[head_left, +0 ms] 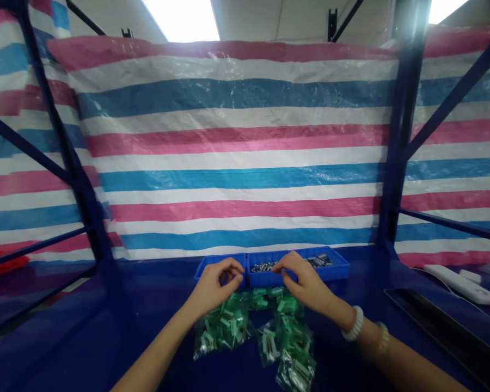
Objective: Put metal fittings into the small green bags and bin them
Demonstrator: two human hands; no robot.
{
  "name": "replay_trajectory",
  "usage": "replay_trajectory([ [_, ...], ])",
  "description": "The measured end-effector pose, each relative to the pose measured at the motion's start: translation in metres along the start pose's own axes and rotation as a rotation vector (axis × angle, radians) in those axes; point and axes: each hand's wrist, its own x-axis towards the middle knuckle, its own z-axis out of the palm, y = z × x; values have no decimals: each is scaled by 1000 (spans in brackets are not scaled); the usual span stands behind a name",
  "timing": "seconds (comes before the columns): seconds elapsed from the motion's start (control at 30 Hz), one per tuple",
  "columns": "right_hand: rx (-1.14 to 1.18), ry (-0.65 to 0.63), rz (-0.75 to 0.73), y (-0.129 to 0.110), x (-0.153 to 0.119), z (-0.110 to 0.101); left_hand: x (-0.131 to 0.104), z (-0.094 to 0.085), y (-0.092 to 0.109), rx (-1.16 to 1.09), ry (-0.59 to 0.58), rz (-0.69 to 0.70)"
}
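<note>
At the near part of the blue tabletop (155,305), clear plastic bags (296,348) of green and metallic pieces lie in two groups, with further bags joining them at the back. The left hand (222,280) is above the left group, thumb and fingers curled toward one another; whether their tips meet, or hold anything, cannot be told. The right hand (302,277), with two pale bands (353,324) at its wrist, reaches over the middle bin (265,279), its thumb and forefinger tips slightly apart. Just behind the bags, three shallow blue bins stand side by side: the left bin (206,267), partly hidden by the left hand; the middle bin, containing small metal pieces (262,267); and the right bin (338,269), containing larger metal parts (323,261). To the right lie a long black object (445,326) and a white device (465,284). Beyond, a striped sheet (245,177) hangs between dark blue posts (394,147).
</note>
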Motion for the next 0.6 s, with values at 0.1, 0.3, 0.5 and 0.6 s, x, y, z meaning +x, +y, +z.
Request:
replay_trajectory([
  [0.1,-117,-146,-3,0,-15,6,-7,0,16,74,-146,94],
  [0.3,-155,-133,26,-1,-25,0,-40,44,52,255,-341,278],
  [0.5,-88,66,118,5,-18,-5,-55,85,39,301,-433,334],
  [0.6,20,169,164,11,-19,-3,-54,83,41,154,-399,248],
])
